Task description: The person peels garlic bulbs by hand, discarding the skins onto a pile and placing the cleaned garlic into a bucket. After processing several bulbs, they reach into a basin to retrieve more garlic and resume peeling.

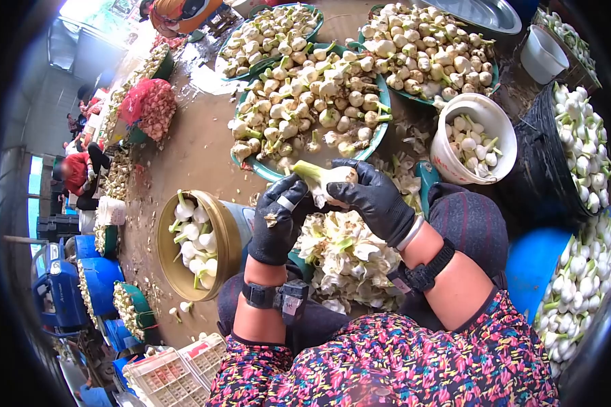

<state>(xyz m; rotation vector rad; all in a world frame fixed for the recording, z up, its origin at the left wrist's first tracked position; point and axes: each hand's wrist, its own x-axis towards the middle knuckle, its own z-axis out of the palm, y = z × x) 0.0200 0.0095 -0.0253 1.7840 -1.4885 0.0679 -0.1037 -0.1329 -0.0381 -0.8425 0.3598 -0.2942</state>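
Observation:
My right hand (377,202), in a black glove, grips a garlic bulb (341,175) by its round end, with the thumb across its front. The bulb lies nearly sideways, its pale green stem pointing left. My left hand (277,220), also gloved, has its fingers curled at the stem side and touching the bulb; part of these fingertips is hidden. A scrap of dry skin clings to the left glove. Below both hands is a heap of peeled garlic skins (349,254). Just beyond them stands a wide green-rimmed tub (385,91) of unpeeled garlic bulbs.
A tan bucket (166,237) with clean white bulbs stands at left. At right are a white bucket (441,152) holding bulbs and a black basket (529,146) heaped with white garlic. Plastic crates (166,373) lie lower left. A person in red (77,169) sits far left.

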